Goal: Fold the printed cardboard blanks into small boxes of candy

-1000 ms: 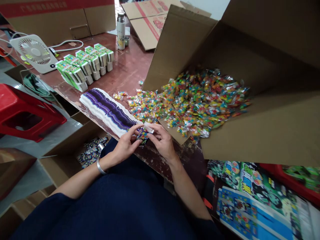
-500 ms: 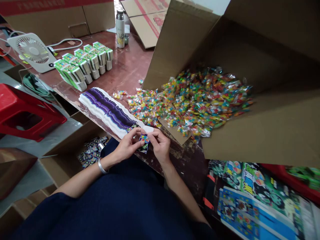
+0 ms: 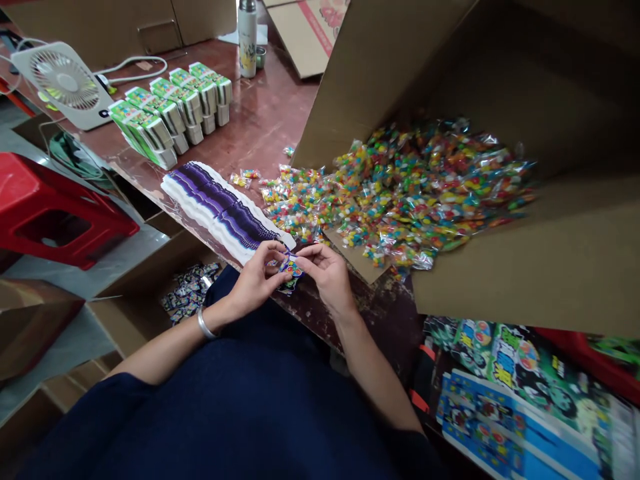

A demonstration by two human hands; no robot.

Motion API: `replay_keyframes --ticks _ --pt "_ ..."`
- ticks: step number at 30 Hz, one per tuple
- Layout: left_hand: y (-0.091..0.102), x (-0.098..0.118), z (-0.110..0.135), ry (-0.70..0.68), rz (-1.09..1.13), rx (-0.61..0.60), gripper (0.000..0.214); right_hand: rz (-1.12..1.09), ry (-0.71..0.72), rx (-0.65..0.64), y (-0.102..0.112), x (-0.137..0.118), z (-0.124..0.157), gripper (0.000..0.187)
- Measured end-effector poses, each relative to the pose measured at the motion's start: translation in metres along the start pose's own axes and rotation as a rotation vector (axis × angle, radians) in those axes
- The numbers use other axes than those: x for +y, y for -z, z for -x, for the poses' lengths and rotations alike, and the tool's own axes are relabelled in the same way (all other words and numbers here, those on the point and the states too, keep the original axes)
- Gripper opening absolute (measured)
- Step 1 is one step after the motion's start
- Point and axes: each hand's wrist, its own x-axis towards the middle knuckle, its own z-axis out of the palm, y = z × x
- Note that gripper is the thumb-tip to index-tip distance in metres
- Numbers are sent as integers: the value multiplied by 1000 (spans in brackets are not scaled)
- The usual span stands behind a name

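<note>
Between my two hands is a small printed carton (image 3: 291, 268), dark with bright coloured print. My left hand (image 3: 260, 275) pinches it from the left, thumb in front. On its right side, my right hand (image 3: 325, 273) grips it with thumb and bent fingers. Just beyond my hands, a long fanned row of flat purple-and-white cartons (image 3: 220, 207) lies along the table edge. A big heap of clear packets of coloured candies (image 3: 395, 193) spills out of a tipped cardboard box (image 3: 360, 73) onto the table. What is inside the held carton is hidden.
Stacks of green-and-white cartons (image 3: 170, 110) stand at the back left, near a white fan (image 3: 65, 87) and a flask (image 3: 247, 40). Below the table edge, an open box (image 3: 130, 320) holds small dark packs (image 3: 187, 290). A red stool (image 3: 65, 210) is at left; printed sheets (image 3: 520, 393) lie right.
My view has shifted slightly, so the table things sit higher and further right. Both hands keep hold of the small carton, and the white flap by my right fingers no longer sticks up.
</note>
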Motion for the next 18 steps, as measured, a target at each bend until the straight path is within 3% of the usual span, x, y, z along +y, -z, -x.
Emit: replay_keyframes --ticks 5,9,14,16,18 --pt "4 3 3 -11 -43 -67 51 80 -7 -7 6 -4 -8 29" --pt "9 2 3 -29 -57 -49 54 187 97 -48 3 -7 -3 30" --pt "10 0 3 -73 -57 -42 34 130 149 -36 -7 6 11 28" --pt "19 3 7 -71 -105 -83 30 107 104 -96 -7 13 14 31" --pt "41 10 15 -51 -227 -157 30 107 19 -196 -1 19 12 34"
